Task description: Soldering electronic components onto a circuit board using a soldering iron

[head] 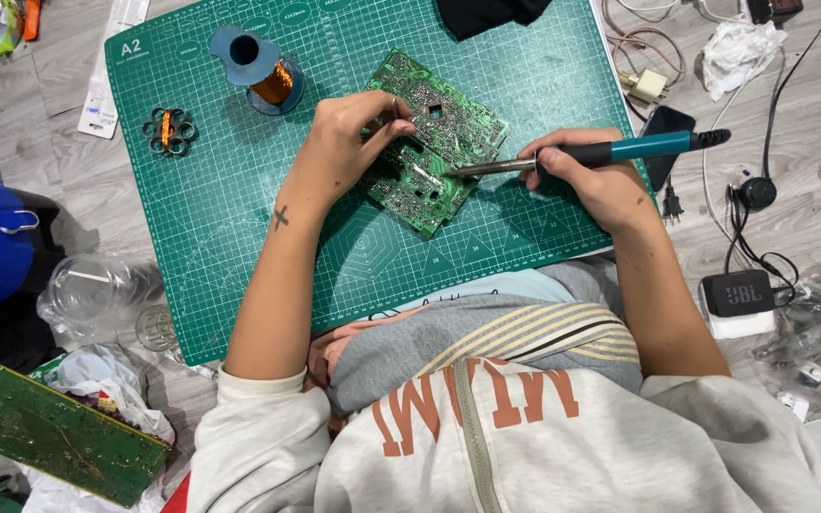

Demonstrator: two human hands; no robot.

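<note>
A green circuit board (pixel 429 142) lies solder side up on a green cutting mat (pixel 211 199), tilted so its corners point toward the mat's edges, a little right of the mat's middle and nearer its far edge. The mat itself rests on a grey wooden floor (pixel 49 104).

The left hand (pixel 349 133) comes in from the near edge and rests on the board's left part. Its fingers (pixel 393 116) are curled narrow and pinch something small and thin against the board; what it is cannot be made out. The board lies directly under these fingers, touching them.

The right hand (pixel 586 176) sits at the mat's right edge, fingers closed around the teal and black handle of a soldering iron (pixel 610 150). The iron lies nearly level, its metal shaft reaching left from the hand so that the tip meets the board close to its middle, just right of the left hand's fingers. The right hand's fingers stay off the board, just beside its right corner.

Toward the mat's far left corner stands a spool of copper wire (pixel 268 76), and left of it lies a small ring-shaped part (pixel 168 130). A second green circuit board (pixel 59 437) lies on the floor off the mat's near left corner. A small black speaker (pixel 738 292) and cables (pixel 743 204) lie on the floor beyond the mat's right edge.
</note>
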